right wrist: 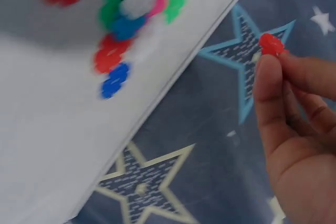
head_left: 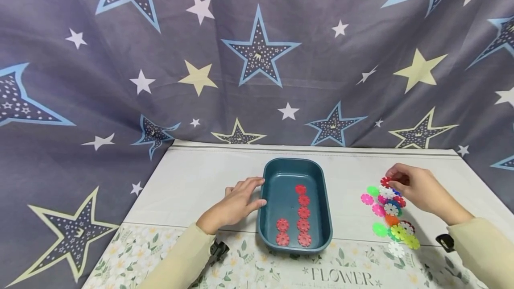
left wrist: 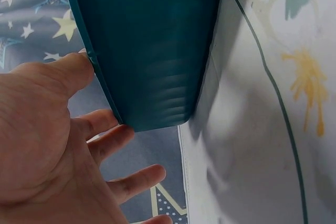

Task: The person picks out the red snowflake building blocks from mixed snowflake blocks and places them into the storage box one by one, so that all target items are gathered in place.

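In the head view my right hand pinches a red flower-shaped disc between thumb and fingertips, above a loose pile of coloured flower discs. The right wrist view has that red disc at the fingertips, raised off the table. My left hand lies at the left side of a dark teal tray, thumb and fingertips touching its rim, other fingers spread loosely, as the left wrist view confirms. Inside the tray, red discs form two columns: a longer one at right, and two discs at left.
The pile holds several discs, among them an orange disc, a yellow disc, a bright green disc and a white disc. A star-printed curtain hangs behind the white table, whose front part has a floral cover.
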Demonstrator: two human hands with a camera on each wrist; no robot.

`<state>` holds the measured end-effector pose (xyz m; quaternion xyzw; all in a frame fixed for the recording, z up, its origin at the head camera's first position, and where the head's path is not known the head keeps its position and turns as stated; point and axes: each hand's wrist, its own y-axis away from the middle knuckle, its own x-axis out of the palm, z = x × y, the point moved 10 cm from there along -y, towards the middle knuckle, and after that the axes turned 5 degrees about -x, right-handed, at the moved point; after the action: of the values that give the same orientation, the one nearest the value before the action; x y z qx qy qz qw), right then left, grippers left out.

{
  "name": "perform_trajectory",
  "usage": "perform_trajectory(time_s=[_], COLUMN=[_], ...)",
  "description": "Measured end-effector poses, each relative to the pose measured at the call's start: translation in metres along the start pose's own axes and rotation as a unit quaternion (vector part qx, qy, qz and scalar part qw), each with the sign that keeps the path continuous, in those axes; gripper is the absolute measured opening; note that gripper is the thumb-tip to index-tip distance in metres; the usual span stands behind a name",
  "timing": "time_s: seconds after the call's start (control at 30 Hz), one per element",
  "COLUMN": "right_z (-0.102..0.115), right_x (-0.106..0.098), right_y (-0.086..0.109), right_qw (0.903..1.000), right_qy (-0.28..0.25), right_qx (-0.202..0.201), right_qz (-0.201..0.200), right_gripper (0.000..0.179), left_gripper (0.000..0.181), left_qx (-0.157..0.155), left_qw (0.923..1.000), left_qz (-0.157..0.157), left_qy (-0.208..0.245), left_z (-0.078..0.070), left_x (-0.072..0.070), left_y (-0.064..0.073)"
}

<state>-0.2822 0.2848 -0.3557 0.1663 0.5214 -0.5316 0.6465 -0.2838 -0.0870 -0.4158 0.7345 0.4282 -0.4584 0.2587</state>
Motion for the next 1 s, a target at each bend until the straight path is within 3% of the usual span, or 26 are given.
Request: perform_trajectory(time_s=[0.33, 0.5, 0.8, 1.0], right_z=[0.08, 0.115, 0.167, 0.182], right_x=[0.016, 0.037, 0.109, 0.158], right_y=[-0.029, -0.04, -0.064, -0.075], right_qw=[0.9923, 0.9845, 0.966, 0.9537], right_qy=[-0.039, -0.067, -0.124, -0.141], right_qx=[-0.117, -0.162, -0.206, -0.21], right_qz=[-0.012, -0.004, 0.095, 0.162], right_gripper=[0.029, 0.033, 0.02, 0.018], left_gripper=[0.06, 0.059, 0.058, 0.057], left_qx=[0.0, -0.004, -0.005, -0.004], left_qw=[1.0, 1.0, 1.0, 0.9999], left_qz=[-0.001, -0.001, -0.006, -0.008], left_qy=[0.003, 0.001, 0.003, 0.006], left_z=[0.001, 0.002, 0.001, 0.0], left_x=[-0.002, -0.002, -0.002, -0.003], left_y=[0.002, 0.002, 0.0, 0.0])
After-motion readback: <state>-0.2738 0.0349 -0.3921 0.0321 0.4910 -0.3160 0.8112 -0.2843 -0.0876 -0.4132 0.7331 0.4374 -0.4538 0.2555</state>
